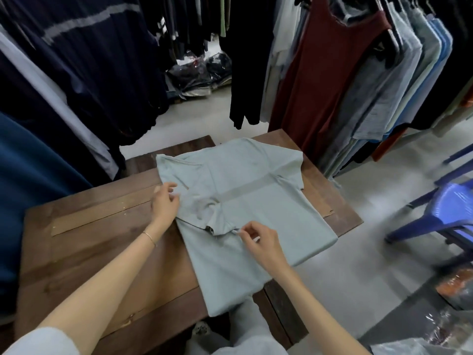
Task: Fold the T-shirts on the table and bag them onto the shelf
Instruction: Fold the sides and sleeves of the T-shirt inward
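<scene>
A pale grey-green T-shirt [256, 201] lies spread on the wooden table [89, 239], partly folded, its lower hem hanging over the near edge. My left hand [165, 202] pinches the shirt's left edge near a sleeve with curled fingers. My right hand [256, 238] pinches a small piece of fabric by the collar at the shirt's middle. Its far sleeve lies flat toward the table's back right corner.
Racks of hanging clothes surround the table: dark garments [76, 73] on the left, a maroon top [327, 73] and blue shirts on the right. A blue plastic chair [442, 211] stands on the right. Bagged clothes [202, 73] lie on the floor behind, more bags [455, 290] at lower right.
</scene>
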`<state>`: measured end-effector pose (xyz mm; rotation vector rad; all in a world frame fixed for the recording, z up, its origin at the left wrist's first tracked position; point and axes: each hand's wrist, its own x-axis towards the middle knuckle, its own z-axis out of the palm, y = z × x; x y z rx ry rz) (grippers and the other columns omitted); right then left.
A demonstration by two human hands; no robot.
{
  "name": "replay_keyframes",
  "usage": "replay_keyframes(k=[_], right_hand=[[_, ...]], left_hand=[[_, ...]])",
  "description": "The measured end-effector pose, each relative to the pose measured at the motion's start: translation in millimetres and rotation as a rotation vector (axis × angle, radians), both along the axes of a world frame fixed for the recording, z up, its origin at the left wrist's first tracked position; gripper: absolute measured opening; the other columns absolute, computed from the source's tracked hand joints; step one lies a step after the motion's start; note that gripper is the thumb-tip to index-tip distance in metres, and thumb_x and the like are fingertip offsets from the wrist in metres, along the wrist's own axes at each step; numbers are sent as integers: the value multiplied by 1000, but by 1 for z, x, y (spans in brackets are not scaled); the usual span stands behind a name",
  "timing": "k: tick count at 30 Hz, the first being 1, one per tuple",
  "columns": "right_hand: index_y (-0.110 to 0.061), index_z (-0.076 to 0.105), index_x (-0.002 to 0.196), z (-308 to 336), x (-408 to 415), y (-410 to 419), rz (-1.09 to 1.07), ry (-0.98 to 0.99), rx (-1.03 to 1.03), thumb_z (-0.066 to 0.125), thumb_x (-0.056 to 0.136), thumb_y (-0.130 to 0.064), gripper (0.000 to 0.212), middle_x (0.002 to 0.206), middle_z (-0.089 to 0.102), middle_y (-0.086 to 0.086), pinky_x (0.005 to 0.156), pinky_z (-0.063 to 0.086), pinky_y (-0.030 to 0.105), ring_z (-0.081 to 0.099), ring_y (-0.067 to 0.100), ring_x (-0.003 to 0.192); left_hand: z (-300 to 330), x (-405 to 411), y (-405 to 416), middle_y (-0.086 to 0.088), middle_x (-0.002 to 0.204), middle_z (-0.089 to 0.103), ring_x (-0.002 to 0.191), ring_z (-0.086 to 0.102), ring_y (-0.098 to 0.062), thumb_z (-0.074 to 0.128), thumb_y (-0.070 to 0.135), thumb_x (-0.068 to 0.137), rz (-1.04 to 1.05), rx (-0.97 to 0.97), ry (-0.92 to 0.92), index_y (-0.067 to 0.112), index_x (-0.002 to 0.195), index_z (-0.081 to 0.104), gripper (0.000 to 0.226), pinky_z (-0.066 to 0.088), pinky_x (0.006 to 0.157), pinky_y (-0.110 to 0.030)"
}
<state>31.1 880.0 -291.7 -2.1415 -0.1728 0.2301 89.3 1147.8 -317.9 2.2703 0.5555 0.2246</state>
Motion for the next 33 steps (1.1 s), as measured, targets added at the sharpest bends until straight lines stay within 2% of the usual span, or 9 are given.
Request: replay_keyframes(k=[4,9,13,19,21,24,27,30,33], right_hand=[[-16,66,81,-1,33,20,85,-12,-65,62,88,-17,8,79,64,-7,63,37,5,54,-5,68],[-10,69,88,-3,81,42,106,18,-125,63,88,-15,8,83,63,-3,62,36,4,52,-3,67],[-8,69,95,-6,121,62,165,53,-156,61,88,-14,12,87,69,6,67,40,17,57,12,72],[-12,61,108,-13,180,95,104,187,-182,59,86,-14,23,68,58,-6,77,48,28,59,19,76],[-17,59,100,-15,197,106,106,269,-184,66,83,-22,20,75,66,3,75,54,35,65,24,70],[-16,58,87,-18,216,115,124,352,-181,75,76,-30,25,71,70,8,51,51,26,63,19,47],[-17,60,67,-21,228,121,191,340,-202,76,77,-24,20,57,66,8,48,48,25,60,19,44],[-18,57,59,-25,234,123,157,306,-204,72,79,-21,25,54,66,8,61,54,37,63,21,45],[-15,54,60,-25,235,120,145,338,-114,70,82,-13,28,49,62,5,62,54,42,62,25,43]], left_hand=[[3,23,9,-19,112,59,102,56,-33,57,9,88,296,-182,55,2,114,55,27,43,87,-37],[-2,51,20,-17,106,65,107,58,-34,64,23,86,405,-235,132,0,106,62,30,46,84,-40],[-9,66,29,-17,101,68,98,61,-35,66,30,85,424,-231,82,0,94,67,31,47,78,-39],[0,91,39,-12,103,67,104,57,-31,64,40,87,495,-243,61,4,102,63,39,41,82,-32],[-3,99,48,-12,101,68,103,58,-31,64,41,87,493,-244,65,4,99,65,39,42,81,-32],[-7,105,55,-10,81,66,92,61,-33,61,35,90,483,-248,60,8,81,63,28,43,75,-32],[-12,104,56,-6,59,48,80,57,-41,51,27,95,465,-124,38,15,56,39,42,42,70,-40],[-13,104,55,-20,82,58,93,53,-40,48,28,96,456,24,79,7,70,54,34,40,82,-44],[-15,106,56,-23,97,59,100,51,-40,48,26,96,430,95,111,2,89,62,28,39,87,-45]])
